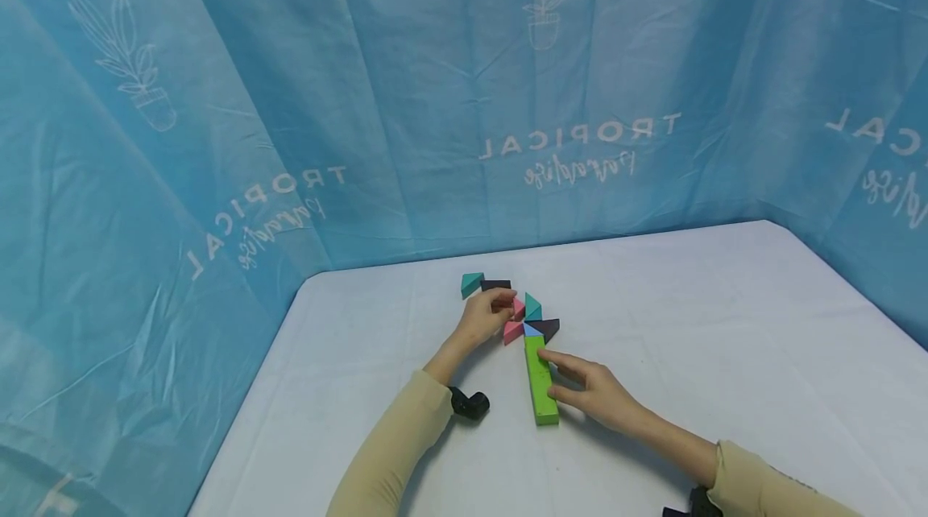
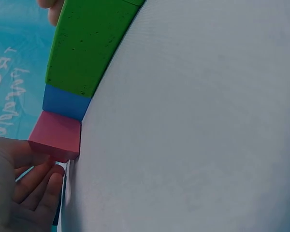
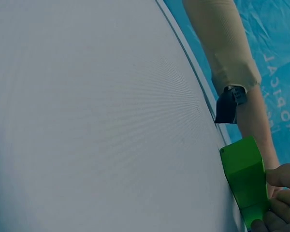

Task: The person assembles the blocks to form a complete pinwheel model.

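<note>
In the head view, my left hand [image 1: 484, 319] reaches to the far part of the block pattern. Its thumb and index finger pinch a pink triangular block [image 1: 518, 308], which they partly hide. Just below lies another pink triangular block [image 1: 512, 332], touching a blue block [image 2: 65, 102] in the left wrist view. My right hand [image 1: 596, 393] is beside the long green piece [image 1: 540, 388]. Its extended index finger and thumb touch the green piece along the right side. A teal triangular block [image 1: 532, 308] and a dark triangular block [image 1: 547, 328] join the pattern.
Past the left hand lie a teal block [image 1: 471, 283] and a dark block [image 1: 496, 284]. A white cloth covers the table [image 1: 696, 324]. A blue printed curtain [image 1: 464, 98] stands behind it. Black wrist devices [image 1: 471, 404] sit at both sleeves.
</note>
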The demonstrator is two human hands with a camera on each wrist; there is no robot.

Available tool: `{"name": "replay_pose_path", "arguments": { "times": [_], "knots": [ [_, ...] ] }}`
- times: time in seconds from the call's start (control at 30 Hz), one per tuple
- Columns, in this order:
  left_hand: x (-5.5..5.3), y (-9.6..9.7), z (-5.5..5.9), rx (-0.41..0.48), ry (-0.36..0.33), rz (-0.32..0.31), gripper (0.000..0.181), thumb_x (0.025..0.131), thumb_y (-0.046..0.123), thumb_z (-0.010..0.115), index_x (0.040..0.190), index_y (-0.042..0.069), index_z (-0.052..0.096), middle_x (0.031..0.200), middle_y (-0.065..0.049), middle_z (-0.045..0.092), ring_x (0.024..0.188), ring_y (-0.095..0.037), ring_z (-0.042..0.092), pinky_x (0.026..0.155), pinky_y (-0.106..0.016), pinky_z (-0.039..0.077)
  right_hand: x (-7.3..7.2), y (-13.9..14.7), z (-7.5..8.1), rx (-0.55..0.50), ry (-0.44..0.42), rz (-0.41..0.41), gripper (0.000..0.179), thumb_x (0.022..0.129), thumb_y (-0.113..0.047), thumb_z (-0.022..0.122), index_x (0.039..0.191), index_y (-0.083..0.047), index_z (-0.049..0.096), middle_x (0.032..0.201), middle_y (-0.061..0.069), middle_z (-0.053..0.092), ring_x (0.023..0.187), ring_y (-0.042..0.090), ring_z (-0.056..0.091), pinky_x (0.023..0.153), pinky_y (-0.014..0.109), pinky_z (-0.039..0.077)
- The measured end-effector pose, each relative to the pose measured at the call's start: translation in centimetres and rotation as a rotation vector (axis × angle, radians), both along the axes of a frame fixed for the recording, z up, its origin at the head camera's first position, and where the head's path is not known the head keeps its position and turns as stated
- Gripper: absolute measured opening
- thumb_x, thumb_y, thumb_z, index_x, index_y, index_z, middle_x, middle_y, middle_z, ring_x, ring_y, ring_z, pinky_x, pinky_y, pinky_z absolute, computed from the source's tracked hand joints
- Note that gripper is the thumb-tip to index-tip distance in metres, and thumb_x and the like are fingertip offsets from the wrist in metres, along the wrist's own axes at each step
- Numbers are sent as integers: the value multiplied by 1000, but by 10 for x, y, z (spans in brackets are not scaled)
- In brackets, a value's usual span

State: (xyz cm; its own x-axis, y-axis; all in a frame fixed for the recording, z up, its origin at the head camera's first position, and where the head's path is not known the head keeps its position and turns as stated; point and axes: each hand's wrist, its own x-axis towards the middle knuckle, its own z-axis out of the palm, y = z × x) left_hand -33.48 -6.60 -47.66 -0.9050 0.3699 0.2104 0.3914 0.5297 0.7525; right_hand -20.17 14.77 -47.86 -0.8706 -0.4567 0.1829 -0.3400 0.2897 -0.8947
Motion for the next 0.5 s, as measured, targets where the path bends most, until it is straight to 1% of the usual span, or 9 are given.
{"name": "replay_pose_path", "arguments": {
  "times": [0.17,0.27,0.5],
  "knots": [
    [0,0,1,-1,-17,1,29,89,0,61,118,2,62,102,-7,65,90,-16,62,76,-22,51,0,-1,-1,22,7,-9,52,90,-9,64,136,5,45,140,20,43,127,38,41,100,47,35],
    [1,0,1,4,-29,11,25,90,3,62,115,3,64,99,-5,65,88,-14,62,75,-21,52,0,-2,-1,26,14,-12,51,90,-5,63,135,7,44,139,23,43,127,40,40,100,48,35],
    [-1,0,-1,11,-28,23,19,90,7,64,108,5,67,96,-5,65,84,-14,61,74,-22,52,1,-1,2,6,-10,0,53,90,-13,64,137,2,45,141,18,43,129,35,40,101,44,36]
  ]
}}
